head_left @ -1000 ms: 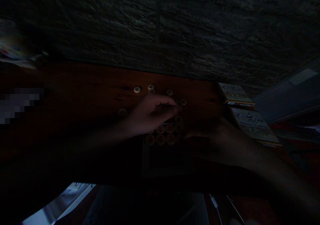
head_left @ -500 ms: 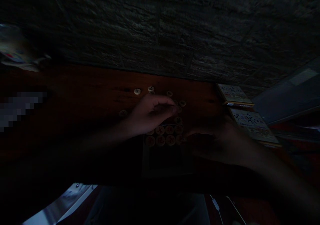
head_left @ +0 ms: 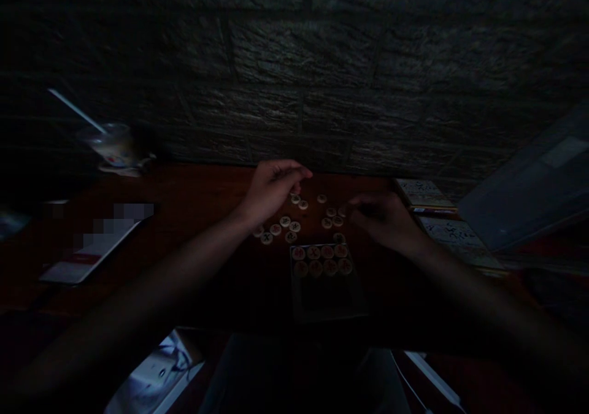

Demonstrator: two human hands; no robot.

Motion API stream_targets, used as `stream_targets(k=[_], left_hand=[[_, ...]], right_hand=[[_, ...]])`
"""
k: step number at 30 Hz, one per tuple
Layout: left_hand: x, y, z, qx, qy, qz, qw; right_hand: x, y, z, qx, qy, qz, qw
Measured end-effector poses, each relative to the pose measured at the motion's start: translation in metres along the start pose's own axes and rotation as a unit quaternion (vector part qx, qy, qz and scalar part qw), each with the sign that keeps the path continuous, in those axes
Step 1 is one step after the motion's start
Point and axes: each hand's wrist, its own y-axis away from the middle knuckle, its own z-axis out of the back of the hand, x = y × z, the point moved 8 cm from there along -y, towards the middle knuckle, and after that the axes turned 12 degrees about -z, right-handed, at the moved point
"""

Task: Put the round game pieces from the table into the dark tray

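Basically, L hand (head_left: 272, 190) is over the far side of the table (head_left: 197, 187), palm down w/ fingers bent, its tips just above & beside a couple of round pieces (head_left: 302, 205); can't tell if its fingertips are together or pinching anything, too dark. R hand (head_left: 385, 222) is low over the table, right of the loose pieces, thumb & fingers curled toward a pc at their tips; can't tell if they're clamped on it or only next to it. Box (head_left: 331, 300) sits btwn the forearms, nearer the body, w/ 2 rows of 4 pieces w/ red marks at its far end; its near part is v. dark. Loose pieces lie flat beyond the box, one grp to the L w/ some touching, another to the R near R hand, a few farther up; one is just off the box's far R corner. Cup (head_left: 117, 149) w/ straw (head_left: 77, 111) stands far L by the stone wall (head_left: 276, 52); pale flat slab (head_left: 87, 260), partly pixelated, lies L on the table; 2 printed cases (head_left: 421, 193) are on the R, one beyond the other, near R forearm; white cable (head_left: 408, 382) shows below the table edge.
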Motion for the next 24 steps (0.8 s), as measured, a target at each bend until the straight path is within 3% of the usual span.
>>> stream_targets(k=[3, 7, 9, 11, 14, 20, 24], left_hand=[[0.004, -0.007, 0.011, 0.041, -0.071, -0.015, 0.997], [0.022, 0.002, 0.034, 0.089, -0.146, -0.040, 0.984], [0.036, 0.013, 0.037, 0.164, -0.139, -0.018, 0.976], [0.046, 0.028, 0.030, 0.288, -0.132, 0.009, 0.948], [0.051, 0.038, 0.025, 0.353, -0.124, 0.035, 0.927], [0.059, 0.052, 0.018, 0.405, -0.120, 0.093, 0.902], [0.061, 0.054, 0.020, 0.402, -0.148, 0.097, 0.899]], right_hand=[[0.006, -0.029, -0.010, 0.010, -0.020, -0.014, 1.000], [0.013, -0.044, -0.015, -0.105, -0.039, 0.013, 0.994], [0.005, -0.039, -0.022, -0.125, -0.036, 0.010, 0.991], [-0.001, -0.030, -0.031, -0.105, -0.010, 0.026, 0.994], [-0.007, -0.019, -0.031, -0.095, 0.037, 0.039, 0.994], [-0.007, -0.021, -0.022, -0.109, 0.055, 0.051, 0.991], [-0.006, -0.022, -0.022, -0.112, 0.050, 0.061, 0.991]])
